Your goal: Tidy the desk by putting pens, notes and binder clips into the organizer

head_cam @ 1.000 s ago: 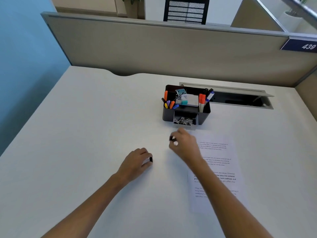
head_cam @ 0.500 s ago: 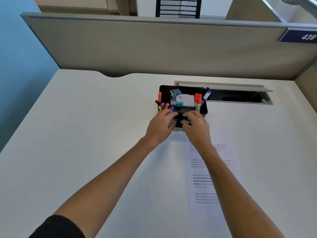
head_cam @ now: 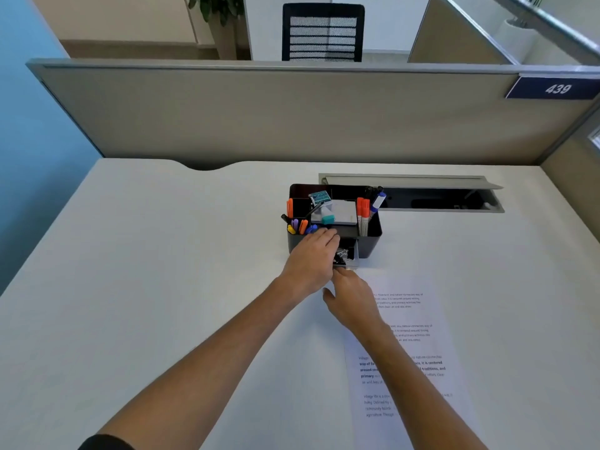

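Binder clips [head_cam: 342,254] fill the organizer [head_cam: 370,243] drawer between left hand [head_cam: 311,261], fingers extended, and right hand [head_cam: 352,298], grip unclear.

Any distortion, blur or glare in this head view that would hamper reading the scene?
Head view: wide-angle bowing curves the partition and desk edges; lighting is even and soft, with no harsh glare; text on the printed sheet is too soft to read; binder clips in the organizer are small and indistinct.

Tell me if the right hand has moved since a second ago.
Yes. The right hand went forward from the bare desk to the organizer's open drawer, its fingertips at the drawer front.
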